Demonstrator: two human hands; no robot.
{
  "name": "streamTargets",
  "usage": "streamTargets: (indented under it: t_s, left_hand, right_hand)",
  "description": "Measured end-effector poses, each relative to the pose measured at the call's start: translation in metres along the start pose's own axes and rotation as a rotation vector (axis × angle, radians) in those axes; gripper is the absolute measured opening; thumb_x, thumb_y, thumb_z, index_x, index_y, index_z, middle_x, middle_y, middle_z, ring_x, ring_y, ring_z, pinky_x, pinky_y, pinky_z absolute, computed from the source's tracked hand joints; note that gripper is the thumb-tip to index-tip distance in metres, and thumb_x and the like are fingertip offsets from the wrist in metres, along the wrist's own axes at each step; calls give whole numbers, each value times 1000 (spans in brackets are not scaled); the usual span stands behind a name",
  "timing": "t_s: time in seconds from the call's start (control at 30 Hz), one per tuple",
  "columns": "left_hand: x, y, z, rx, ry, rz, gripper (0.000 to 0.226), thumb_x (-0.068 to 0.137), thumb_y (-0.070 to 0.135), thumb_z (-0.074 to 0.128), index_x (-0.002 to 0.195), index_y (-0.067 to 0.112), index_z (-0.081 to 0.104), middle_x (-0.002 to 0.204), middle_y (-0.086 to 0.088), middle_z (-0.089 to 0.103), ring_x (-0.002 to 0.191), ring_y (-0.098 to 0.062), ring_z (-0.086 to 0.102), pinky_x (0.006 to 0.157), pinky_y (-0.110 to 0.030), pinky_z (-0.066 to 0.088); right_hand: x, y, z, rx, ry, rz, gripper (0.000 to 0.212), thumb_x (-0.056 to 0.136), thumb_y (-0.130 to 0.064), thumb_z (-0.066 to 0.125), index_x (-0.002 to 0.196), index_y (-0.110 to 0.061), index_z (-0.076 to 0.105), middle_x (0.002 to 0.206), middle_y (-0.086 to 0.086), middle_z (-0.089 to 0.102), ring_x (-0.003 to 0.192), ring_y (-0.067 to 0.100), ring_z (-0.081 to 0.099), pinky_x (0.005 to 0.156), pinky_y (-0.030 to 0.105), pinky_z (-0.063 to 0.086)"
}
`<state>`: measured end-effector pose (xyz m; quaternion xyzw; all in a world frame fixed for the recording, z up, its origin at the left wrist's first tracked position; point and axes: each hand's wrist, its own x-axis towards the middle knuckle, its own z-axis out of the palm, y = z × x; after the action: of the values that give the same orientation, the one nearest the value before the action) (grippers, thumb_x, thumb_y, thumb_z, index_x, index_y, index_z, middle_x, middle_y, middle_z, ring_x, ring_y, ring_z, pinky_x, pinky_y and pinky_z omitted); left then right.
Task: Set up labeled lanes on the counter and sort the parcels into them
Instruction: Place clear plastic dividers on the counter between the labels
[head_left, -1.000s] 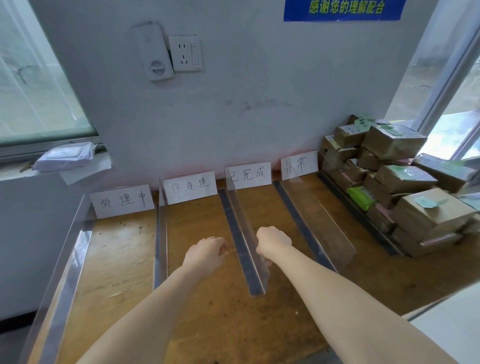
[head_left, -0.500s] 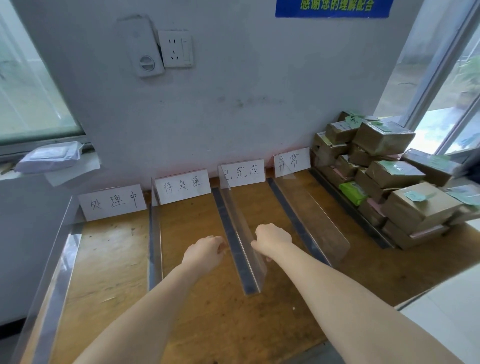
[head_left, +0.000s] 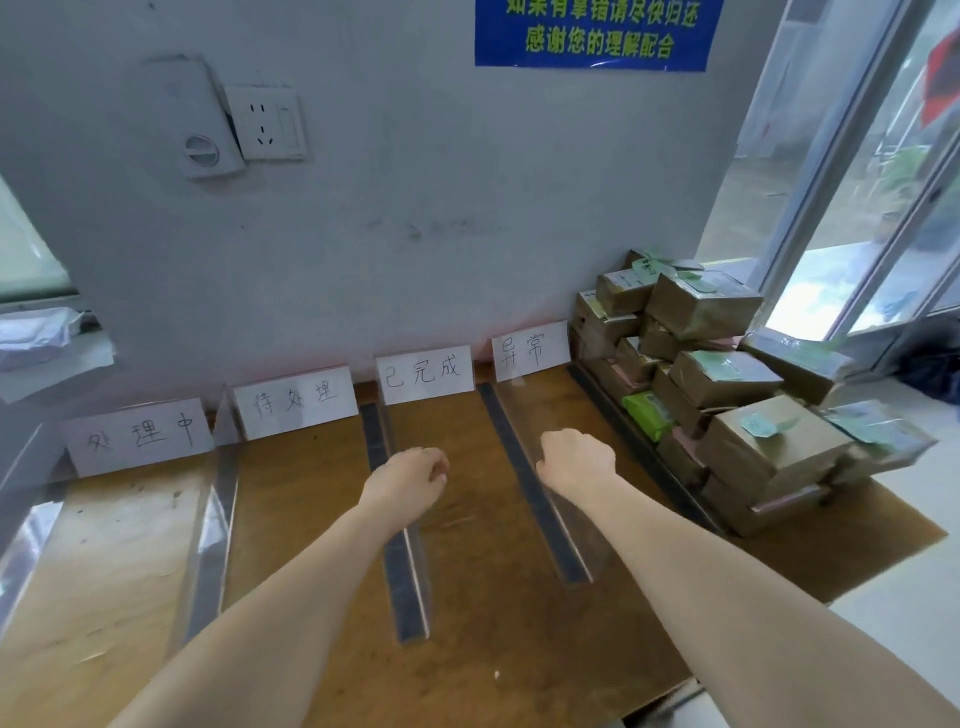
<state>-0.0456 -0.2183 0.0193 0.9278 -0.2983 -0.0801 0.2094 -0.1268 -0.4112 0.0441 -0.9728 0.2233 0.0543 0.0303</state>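
Four lanes on the desk (head_left: 493, 597), with the parcel pile (head_left: 727, 395) at its right end.
Along the wall at the back stand the first card (head_left: 139, 436), second card (head_left: 296, 402), third card (head_left: 425, 374) and fourth card (head_left: 530, 349), left to right. The left divider (head_left: 208, 545), middle divider (head_left: 402, 571) and right divider (head_left: 540, 509) run forward between them. A wall socket (head_left: 270, 122) hangs above the second card.

Four label cards (head_left: 425, 375), two hands (head_left: 405, 480), one parcel pile (head_left: 727, 379)

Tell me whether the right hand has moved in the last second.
Yes. The right hand went right: from beside the middle divider to the next divider, under the rightmost label.
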Motion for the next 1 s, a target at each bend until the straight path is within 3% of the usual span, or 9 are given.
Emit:
streamTargets:
  t_s: [0.1, 0.3, 0.4, 0.6, 0.7, 0.87, 1.0]
  left_hand:
    - [20, 31, 12, -22, 5, -30, 28, 97, 21, 46, 123, 20, 57, 121, 2, 60, 104, -13, 58, 85, -27, 51]
    - [40, 74, 49, -45, -28, -84, 27, 98, 25, 46, 123, 21, 56, 122, 3, 60, 104, -12, 59, 85, -27, 52]
    - [41, 82, 63, -44, -68, -126, 28, 98, 25, 47, 125, 21, 55, 123, 2, 60, 105, -12, 59, 87, -26, 52]
    - [46, 82, 69, -43, -77, -176, 27, 98, 25, 49, 123, 22, 56, 121, 3, 60, 105, -11, 58, 90, -26, 52]
    - [51, 79, 68, -34, -68, -190, 26, 98, 25, 49, 122, 22, 57, 121, 3, 60, 106, -11, 58, 90, -24, 51]
    - [60, 77, 67, -49, -65, -177, 26, 98, 25, 48, 122, 22, 57, 121, 3, 60, 104, -10, 59, 84, -20, 51]
    - [64, 76, 67, -60, -72, -169, 25, 98, 26, 49, 122, 24, 57, 121, 4, 60, 103, -10, 59, 86, -21, 53]
  right_hand:
    - [19, 34, -2, 16, -3, -41, 17, 97, -23, 51, 109, -13, 58, 98, 5, 58, 86, 24, 58, 67, 32, 43]
    - [48, 78, 10, 50, -205, -115, 15, 99, -27, 48, 104, -14, 55, 82, 0, 53, 72, 18, 54, 64, 30, 43]
    - [58, 85, 18, 131, -251, -124, 14, 99, -26, 47, 93, -15, 52, 77, 0, 58, 69, 16, 61, 60, 27, 45]
    - [72, 88, 24, 223, -276, -189, 20, 98, -37, 51, 92, -18, 53, 75, 2, 66, 59, 12, 64, 58, 23, 51]
    - [75, 87, 24, 182, -274, -204, 10, 97, -25, 56, 94, -16, 57, 76, 2, 64, 63, 13, 66, 59, 22, 51]
    - [80, 85, 20, 136, -271, -208, 2, 93, -14, 61, 94, -14, 60, 77, 3, 64, 68, 16, 68, 75, 31, 58]
    - [82, 83, 18, 120, -237, -188, 6, 93, -12, 60, 89, -14, 57, 74, 2, 61, 63, 13, 64, 68, 25, 55]
